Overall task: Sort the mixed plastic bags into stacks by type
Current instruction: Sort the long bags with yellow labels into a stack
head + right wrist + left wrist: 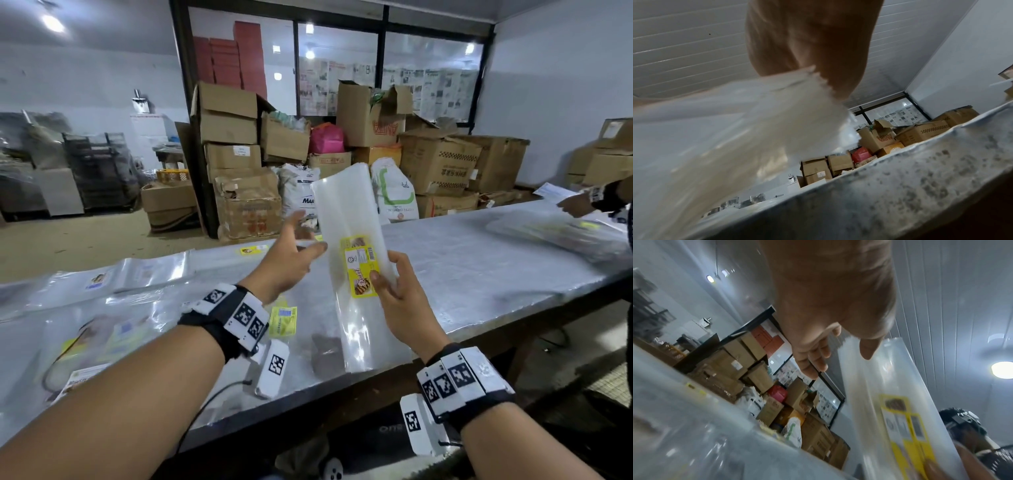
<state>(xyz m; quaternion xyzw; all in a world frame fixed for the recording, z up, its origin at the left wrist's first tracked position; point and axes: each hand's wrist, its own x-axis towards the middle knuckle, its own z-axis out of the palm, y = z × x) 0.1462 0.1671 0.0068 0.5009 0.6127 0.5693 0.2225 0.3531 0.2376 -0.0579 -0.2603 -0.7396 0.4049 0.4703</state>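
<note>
Head view. Your right hand (399,298) pinches a bundle of clear bags (352,260) at its yellow label (359,267), thumb on the front face, fingers curled behind. The bundle stands nearly upright above the desk (479,267), its lower end just over the near edge. Your left hand (291,260) is spread open, empty, just left of the bundle and not touching it. More bags lie flat across the left of the desk (102,308), among them one with a yellow label (283,321) near your left wrist. A second pile sits at the far right (555,233), by another person's hand (579,204).

Left wrist view. The open left hand (818,345) shows straight fingers; the thumb tip sits close to the bundle's (890,394) edge. Contact cannot be confirmed.

Right wrist view. The bundle's lower end (756,121) fans out, blurred, under the right hand (812,48). The grip itself is hidden here.

Judgement: step in hand is identifying this bundle and matching it to a stack. Read the label first. Bring your left palm under the free end before lowering, since slick film may slide apart. Lay it flat, label up, edges squared to like bags.
</note>
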